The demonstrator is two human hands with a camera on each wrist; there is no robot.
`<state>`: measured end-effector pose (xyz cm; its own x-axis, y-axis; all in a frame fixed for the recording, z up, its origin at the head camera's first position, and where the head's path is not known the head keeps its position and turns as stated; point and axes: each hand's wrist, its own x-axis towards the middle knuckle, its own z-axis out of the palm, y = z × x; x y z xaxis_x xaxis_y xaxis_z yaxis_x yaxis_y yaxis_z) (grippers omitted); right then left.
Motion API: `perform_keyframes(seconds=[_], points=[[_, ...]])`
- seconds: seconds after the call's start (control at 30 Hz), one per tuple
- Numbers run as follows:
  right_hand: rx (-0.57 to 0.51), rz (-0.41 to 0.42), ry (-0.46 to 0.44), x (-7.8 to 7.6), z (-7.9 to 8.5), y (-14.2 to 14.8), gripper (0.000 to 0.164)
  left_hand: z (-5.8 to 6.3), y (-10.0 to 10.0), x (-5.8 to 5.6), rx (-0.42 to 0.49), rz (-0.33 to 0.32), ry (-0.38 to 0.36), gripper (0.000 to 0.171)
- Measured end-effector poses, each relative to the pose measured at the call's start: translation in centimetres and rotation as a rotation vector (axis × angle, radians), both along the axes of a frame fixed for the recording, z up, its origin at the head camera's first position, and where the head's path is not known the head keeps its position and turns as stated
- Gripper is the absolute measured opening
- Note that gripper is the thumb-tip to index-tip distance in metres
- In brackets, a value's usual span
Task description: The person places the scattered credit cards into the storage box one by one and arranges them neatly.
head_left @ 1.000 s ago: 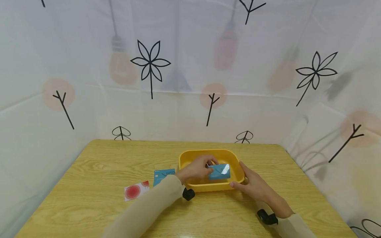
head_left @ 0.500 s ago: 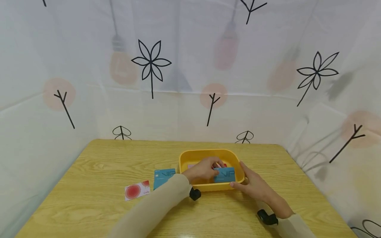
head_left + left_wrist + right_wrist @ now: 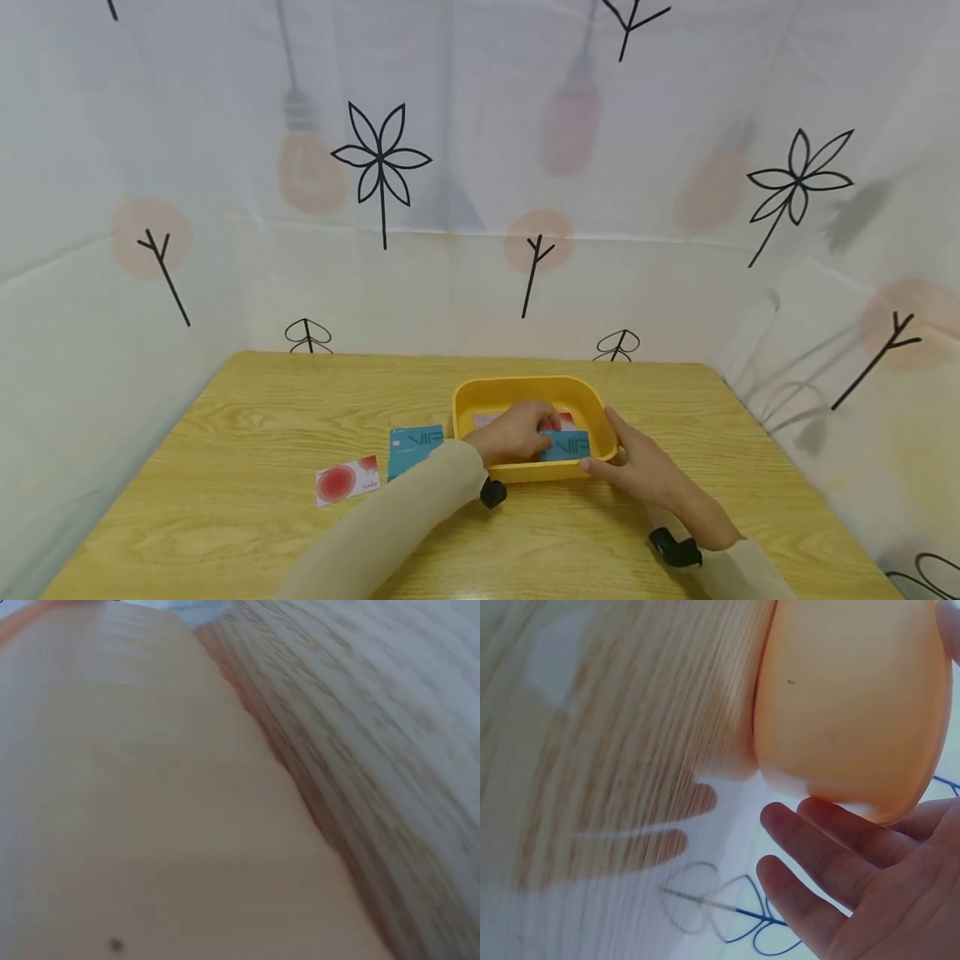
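My left hand (image 3: pixel 516 432) reaches into a yellow plastic bin (image 3: pixel 525 387) and pinches a blue card (image 3: pixel 567 445) marked VIP. That card is tilted low inside, near the front wall. Under and behind my hand, pink and red-patterned cards (image 3: pixel 566 421) show in part on the bin floor. My right hand (image 3: pixel 639 461) rests on the bin's front right corner, thumb at the front rim and fingers along the right side. In the right wrist view its fingers (image 3: pixel 817 859) are fairly straight against the outer wall (image 3: pixel 847 697). A pale, blurred wall (image 3: pixel 187 787) fills most of the left wrist view.
Left of the bin, another blue VIP card (image 3: pixel 412 450) lies on the wooden table (image 3: pixel 300 400), partly covered by the left sleeve (image 3: pixel 397 517). Beside it lies a white card with a red circle (image 3: pixel 347 482). A patterned cloth (image 3: pixel 450 275) hangs behind the table.
My left hand has moved slightly right and lowered the blue card deeper into the bin. Cards on the bin floor have come into sight. The right hand has stayed in place.
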<state>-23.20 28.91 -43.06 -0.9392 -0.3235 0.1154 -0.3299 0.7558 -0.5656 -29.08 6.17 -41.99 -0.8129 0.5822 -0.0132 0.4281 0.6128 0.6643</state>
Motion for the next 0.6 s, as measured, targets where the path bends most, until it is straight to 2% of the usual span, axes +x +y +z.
perform_keyframes(seconds=[0.27, 0.6], points=[[0.003, -0.003, 0.003, 0.04, 0.16, 0.05, 0.101, -0.38, 0.03, -0.32, -0.125, 0.001, 0.107, 0.015], [0.018, -0.015, -0.002, 0.09, 0.12, -0.01, 0.103, -0.55, -0.03, -0.28, -0.145, 0.002, 0.135, 0.017]])
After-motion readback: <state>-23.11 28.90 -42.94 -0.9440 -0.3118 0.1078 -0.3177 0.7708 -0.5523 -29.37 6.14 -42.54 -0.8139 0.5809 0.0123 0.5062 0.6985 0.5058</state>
